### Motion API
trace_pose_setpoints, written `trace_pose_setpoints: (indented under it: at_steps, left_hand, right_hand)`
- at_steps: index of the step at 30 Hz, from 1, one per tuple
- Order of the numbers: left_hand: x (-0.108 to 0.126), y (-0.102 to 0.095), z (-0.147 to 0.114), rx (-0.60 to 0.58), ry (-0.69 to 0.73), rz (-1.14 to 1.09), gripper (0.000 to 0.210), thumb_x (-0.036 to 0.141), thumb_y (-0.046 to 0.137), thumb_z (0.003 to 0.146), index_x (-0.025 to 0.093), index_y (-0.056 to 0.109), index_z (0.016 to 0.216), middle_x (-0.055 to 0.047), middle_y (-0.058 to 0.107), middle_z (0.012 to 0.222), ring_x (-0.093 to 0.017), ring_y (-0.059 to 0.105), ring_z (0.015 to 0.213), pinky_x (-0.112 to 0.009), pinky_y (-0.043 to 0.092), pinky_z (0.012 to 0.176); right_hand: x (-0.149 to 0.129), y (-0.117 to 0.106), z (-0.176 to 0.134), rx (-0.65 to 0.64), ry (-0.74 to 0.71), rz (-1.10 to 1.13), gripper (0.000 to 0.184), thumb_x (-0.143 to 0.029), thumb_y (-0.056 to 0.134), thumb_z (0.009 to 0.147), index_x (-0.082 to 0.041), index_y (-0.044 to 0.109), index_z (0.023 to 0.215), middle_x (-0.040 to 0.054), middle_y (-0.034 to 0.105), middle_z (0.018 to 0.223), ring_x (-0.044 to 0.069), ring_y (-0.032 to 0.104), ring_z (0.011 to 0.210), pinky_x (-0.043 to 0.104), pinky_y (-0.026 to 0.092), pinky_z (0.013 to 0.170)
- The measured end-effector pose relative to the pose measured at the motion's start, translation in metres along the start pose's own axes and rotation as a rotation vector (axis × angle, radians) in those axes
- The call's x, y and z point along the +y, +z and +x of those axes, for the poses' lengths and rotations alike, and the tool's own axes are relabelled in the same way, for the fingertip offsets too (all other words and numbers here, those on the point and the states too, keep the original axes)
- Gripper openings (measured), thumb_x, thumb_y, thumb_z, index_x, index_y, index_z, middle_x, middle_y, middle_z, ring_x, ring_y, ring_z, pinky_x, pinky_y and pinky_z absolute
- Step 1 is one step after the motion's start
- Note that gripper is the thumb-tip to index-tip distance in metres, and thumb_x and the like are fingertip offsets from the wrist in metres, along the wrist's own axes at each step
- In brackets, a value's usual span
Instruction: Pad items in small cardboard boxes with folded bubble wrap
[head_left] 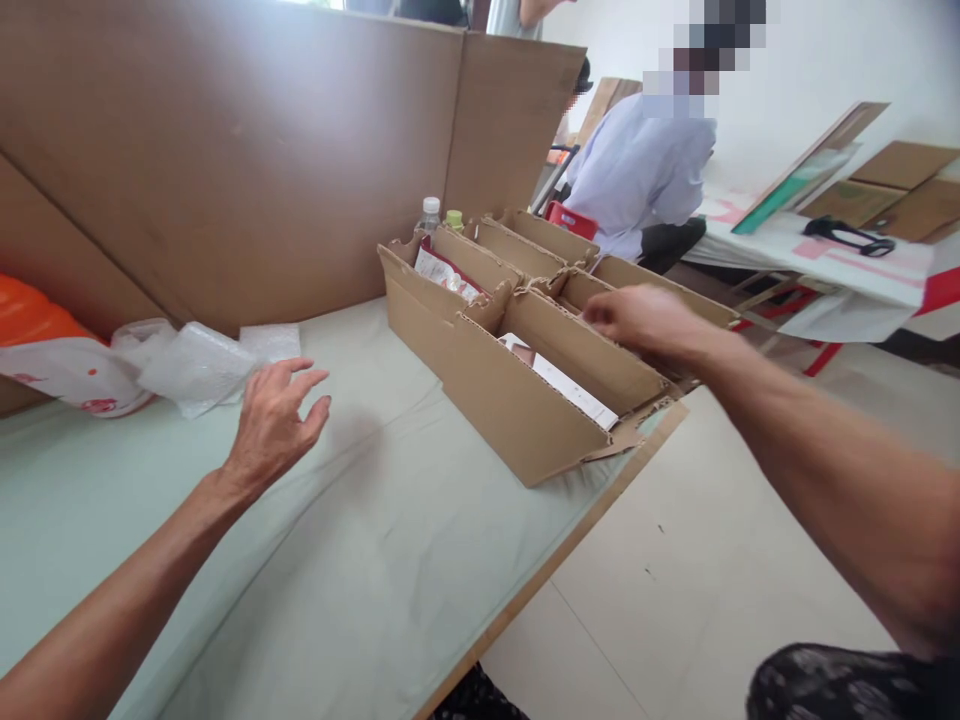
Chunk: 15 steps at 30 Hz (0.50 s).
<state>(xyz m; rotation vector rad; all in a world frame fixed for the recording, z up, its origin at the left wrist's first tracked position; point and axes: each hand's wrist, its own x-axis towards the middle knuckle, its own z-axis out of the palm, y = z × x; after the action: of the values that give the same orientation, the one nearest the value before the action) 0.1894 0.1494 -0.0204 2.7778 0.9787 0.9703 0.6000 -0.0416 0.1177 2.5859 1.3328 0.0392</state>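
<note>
My left hand (277, 412) hovers above the green table cover with its fingers apart and nothing in them. My right hand (641, 318) reaches over a divided cardboard box (517, 400) at the table's edge. Its fingers bend down at a rear compartment, blurred and partly hidden, so whether they hold anything cannot be seen. In the front compartment lies a slim white box (574, 388). A red-and-white packet (442, 270) sits in the compartment at the far left.
Bubble wrap (199, 365) and an orange-and-white bag (60, 350) lie at left. A tall cardboard panel (300, 170) stands behind, near a clear bottle (430, 215). Beyond the box sits a person (641, 170) by another table (862, 270). The wooden table edge (555, 560) runs diagonally above the floor.
</note>
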Motion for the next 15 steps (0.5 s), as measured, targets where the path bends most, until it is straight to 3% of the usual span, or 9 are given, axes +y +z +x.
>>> trace_pose_setpoints:
  at_steps: [3, 5, 6, 8, 10, 12, 15]
  left_hand:
    - [0.038, -0.019, 0.006, 0.025, 0.036, -0.133, 0.044, 0.040, 0.056, 0.092, 0.028, 0.061, 0.134, -0.012, 0.062, 0.139, -0.033, 0.061, 0.127, -0.052, 0.049, 0.107]
    - [0.069, -0.030, 0.017, 0.028, 0.005, -0.249, 0.069, 0.044, 0.062, 0.089, 0.034, 0.040, 0.154, -0.010, 0.053, 0.151, -0.034, 0.056, 0.136, -0.052, 0.051, 0.107]
    - [0.084, -0.033, 0.022, 0.017, -0.028, -0.307, 0.081, 0.045, 0.064, 0.089, 0.038, 0.026, 0.160, -0.009, 0.049, 0.156, -0.033, 0.055, 0.138, -0.052, 0.053, 0.105]
    - [0.107, -0.033, 0.032, -0.013, -0.103, -0.414, 0.089, 0.045, 0.059, 0.092, 0.040, 0.006, 0.163, -0.008, 0.047, 0.158, -0.031, 0.058, 0.136, -0.051, 0.057, 0.100]
    - [0.112, -0.029, 0.040, -0.034, -0.161, -0.507, 0.077, 0.042, 0.047, 0.099, 0.036, 0.007, 0.163, -0.008, 0.059, 0.147, -0.027, 0.065, 0.128, -0.047, 0.060, 0.094]
    - [0.091, -0.026, 0.046, -0.005, -0.213, -0.531, 0.064, 0.039, 0.041, 0.100, 0.028, 0.022, 0.160, -0.007, 0.068, 0.134, -0.024, 0.069, 0.119, -0.043, 0.061, 0.093]
    - [0.020, -0.033, 0.056, 0.134, -0.309, -0.267, 0.057, 0.033, 0.047, 0.096, 0.019, 0.040, 0.150, -0.008, 0.064, 0.141, -0.023, 0.065, 0.124, -0.039, 0.054, 0.104]
  right_hand:
    - [-0.007, -0.041, -0.029, 0.411, 0.115, 0.160, 0.028, -0.027, 0.057, 0.097, -0.016, 0.071, 0.119, 0.0170, 0.075, 0.114, 0.028, 0.071, 0.103, 0.039, 0.057, 0.086]
    - [-0.031, -0.064, -0.052, 0.684, -0.036, 0.433, 0.023, -0.032, 0.064, 0.092, -0.019, 0.074, 0.108, 0.0111, 0.075, 0.107, 0.023, 0.072, 0.098, 0.034, 0.057, 0.083]
    - [-0.048, -0.072, -0.062, 0.740, -0.175, 0.583, 0.017, -0.032, 0.068, 0.088, -0.022, 0.074, 0.100, 0.0061, 0.075, 0.101, 0.020, 0.071, 0.093, 0.031, 0.056, 0.079]
    - [-0.089, -0.078, -0.073, 0.584, -0.482, 0.800, 0.016, -0.037, 0.066, 0.087, -0.027, 0.073, 0.096, -0.0031, 0.073, 0.094, 0.014, 0.070, 0.086, 0.026, 0.056, 0.075]
    - [-0.120, -0.077, -0.067, 0.324, -0.672, 0.935, 0.020, -0.041, 0.063, 0.090, -0.030, 0.072, 0.105, -0.0077, 0.073, 0.091, 0.011, 0.070, 0.079, 0.024, 0.057, 0.072]
    - [-0.128, -0.073, -0.042, 0.289, -0.631, 0.992, 0.021, -0.036, 0.065, 0.092, -0.028, 0.071, 0.110, -0.0052, 0.075, 0.091, 0.011, 0.071, 0.075, 0.023, 0.058, 0.071]
    - [-0.103, -0.063, 0.026, 0.443, -0.303, 0.748, 0.021, -0.022, 0.065, 0.094, -0.017, 0.074, 0.112, 0.0094, 0.078, 0.111, 0.017, 0.073, 0.093, 0.027, 0.055, 0.084]
